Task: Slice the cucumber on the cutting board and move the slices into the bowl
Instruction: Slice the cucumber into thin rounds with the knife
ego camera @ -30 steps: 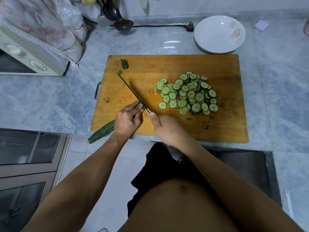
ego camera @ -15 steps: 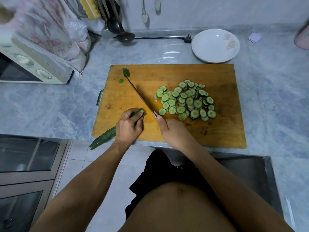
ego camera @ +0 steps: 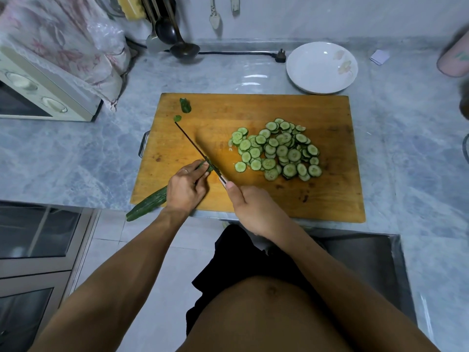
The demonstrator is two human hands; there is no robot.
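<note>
A dark green cucumber (ego camera: 148,205) lies across the near left corner of the wooden cutting board (ego camera: 330,199), its tail hanging past the counter edge. My left hand (ego camera: 186,185) presses down on it, fingertips at the cut end. My right hand (ego camera: 253,208) grips the handle of a knife (ego camera: 195,148), whose thin blade stands edge-down against the cucumber's cut end. A pile of several cucumber slices (ego camera: 278,149) covers the board's middle right. The white bowl (ego camera: 321,67) sits behind the board, with nothing in it.
Two cucumber end scraps (ego camera: 184,105) lie at the board's far left corner. A toaster oven (ego camera: 38,95) under a cloth stands at left. Ladles (ego camera: 182,47) hang at the back wall above a cord and plug (ego camera: 280,58). A sink (ego camera: 368,262) lies near right.
The knife blade has come down onto the cucumber's cut end again, after being lifted away to the right half a second ago. My left hand stays on the cucumber.
</note>
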